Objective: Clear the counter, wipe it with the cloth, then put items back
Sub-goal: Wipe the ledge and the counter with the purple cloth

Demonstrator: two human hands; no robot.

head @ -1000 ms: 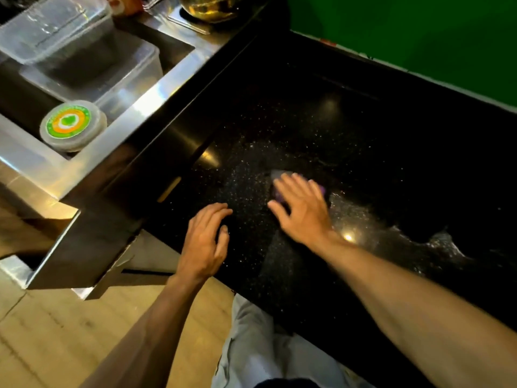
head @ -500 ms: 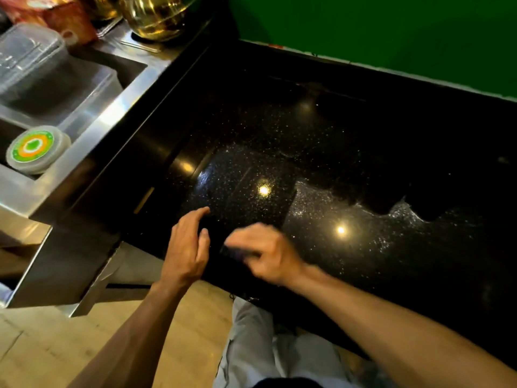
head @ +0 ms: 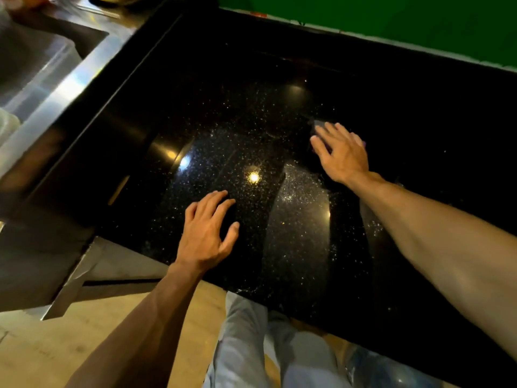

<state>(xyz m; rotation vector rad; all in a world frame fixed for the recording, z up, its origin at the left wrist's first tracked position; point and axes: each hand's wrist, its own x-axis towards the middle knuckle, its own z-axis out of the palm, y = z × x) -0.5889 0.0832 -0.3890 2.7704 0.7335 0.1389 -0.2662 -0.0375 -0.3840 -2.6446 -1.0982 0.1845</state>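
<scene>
Black speckled counter [head: 251, 113] fills most of my view, with a green wall [head: 391, 18] behind its far edge and a steel sink [head: 84, 79] off its left end. From my seat I judge the wiping step to be in hand, since I can see nothing standing on the stone.

The right hand [head: 342, 154] lies flat past the middle of the counter, toward the far edge. Its fingers are straight and spread, pressing the cloth [head: 317, 125] down. Only a pale corner of the cloth shows beyond the fingertips, and the palm hides the rest.

The left hand [head: 205, 233] rests near the front edge with fingers spread and loosely bent, holding nothing. A duller streak [head: 302, 197] between the two hands looks to me like a damp track.

To do this well I would press evenly through the whole palm so the cloth does not bunch or slip out. I would overlap the strokes and carry them right to the far edge and the corner by the sink. The left hand serves best as a brace, clear of the cloth's path.
</scene>
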